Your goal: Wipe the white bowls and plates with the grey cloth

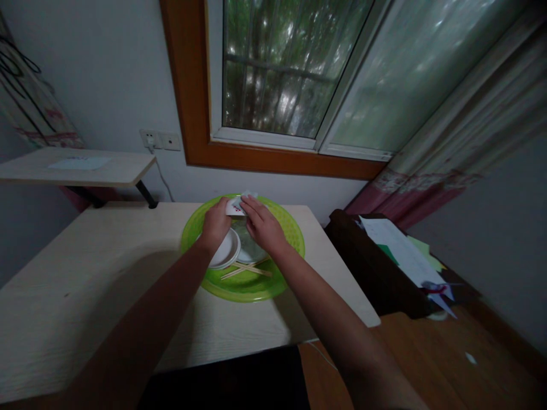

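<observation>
The pale worktop (pixel 128 239) spread before you, a raised shelf (pixel 123 171) standing by its back left corner. Your round green tray (pixel 239 289) lay toward the worktop's right end, near its back edge. On the tray's middle rested a pale, glassy dish (pixel 249 246), partly covered by white dishes (pixel 226 251) stacked left of it.

Your right hand (pixel 264 226) reached over the tray's far half, its fingers held close together and laid on a pale cloth (pixel 249 195); whether they pinched it, you could not tell. Your left hand (pixel 216 222) had its fingers closed on the left end of a white piece (pixel 234 207) with red marks, their tips hidden. Below, toward the tray's near rim, chopsticks (pixel 245 267) lay crossed. The white piece was above the tray's far part, between both hands.
</observation>
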`<state>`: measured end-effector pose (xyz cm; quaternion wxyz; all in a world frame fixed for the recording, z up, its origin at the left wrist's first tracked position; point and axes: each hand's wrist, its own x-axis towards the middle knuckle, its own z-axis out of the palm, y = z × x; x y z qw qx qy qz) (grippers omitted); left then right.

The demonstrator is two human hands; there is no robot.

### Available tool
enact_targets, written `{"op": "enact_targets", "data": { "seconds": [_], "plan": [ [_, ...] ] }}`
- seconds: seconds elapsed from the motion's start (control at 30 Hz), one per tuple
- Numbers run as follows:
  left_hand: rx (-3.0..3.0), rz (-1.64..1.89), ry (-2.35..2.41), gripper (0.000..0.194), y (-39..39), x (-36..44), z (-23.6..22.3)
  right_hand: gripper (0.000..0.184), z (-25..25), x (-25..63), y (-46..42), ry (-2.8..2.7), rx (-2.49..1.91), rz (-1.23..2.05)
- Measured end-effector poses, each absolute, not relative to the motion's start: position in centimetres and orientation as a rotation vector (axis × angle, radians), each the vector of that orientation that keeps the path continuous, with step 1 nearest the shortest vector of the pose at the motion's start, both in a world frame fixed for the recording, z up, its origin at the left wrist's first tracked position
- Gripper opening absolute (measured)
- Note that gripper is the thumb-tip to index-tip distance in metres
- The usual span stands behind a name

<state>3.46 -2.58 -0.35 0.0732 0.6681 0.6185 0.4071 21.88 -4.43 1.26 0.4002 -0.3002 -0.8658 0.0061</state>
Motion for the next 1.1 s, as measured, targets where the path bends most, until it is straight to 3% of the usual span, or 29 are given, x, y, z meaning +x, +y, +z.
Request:
{"op": "enact_targets", "data": {
  "seconds": [0.2,0.8,1.1],
  "plan": [
    [1.944,1.31,1.847,0.055,-2.5,3.3,-0.2,0.065,0.7,22.9,-3.3,-1.987,-0.956,0.127],
    [2.026,1.295,1.455,0.062,-2.1,4.0,-0.2,0.042,-1.4,24.4,-0.9,-1.667,-1.134,0.452],
    [1.963,1.289,1.504,0.054,-2.4,3.9,-0.3,0.049,-1.2,24.1,-1.3,-1.779,-1.095,0.394]
  ]
}}
